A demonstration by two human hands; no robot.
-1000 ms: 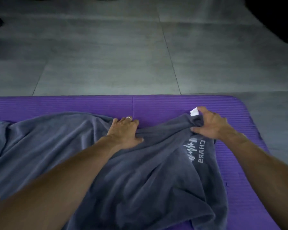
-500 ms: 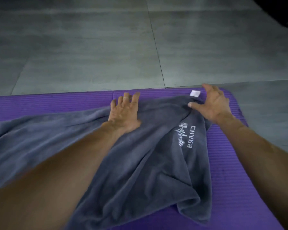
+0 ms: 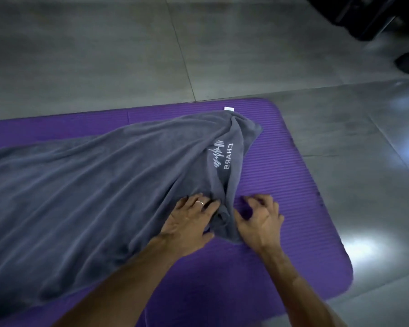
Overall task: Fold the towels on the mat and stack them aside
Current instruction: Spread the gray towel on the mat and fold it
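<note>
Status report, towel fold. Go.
Left hand flat on the grey towel near corner. Right hand clawed beside it, gripping nothing. Towel unfolded, bunched on purple mat.

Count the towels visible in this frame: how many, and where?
1. A single grey towel lies spread across the purple mat, its near right corner bunched between the left hand and the right hand. No stack shows; others may lie outside the frame.

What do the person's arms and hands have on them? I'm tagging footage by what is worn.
Both forearms are bare, with no sleeves in view. The left hand wears a plain light metal ring on one finger. The right hand shows no ring, glove or watch.
</note>
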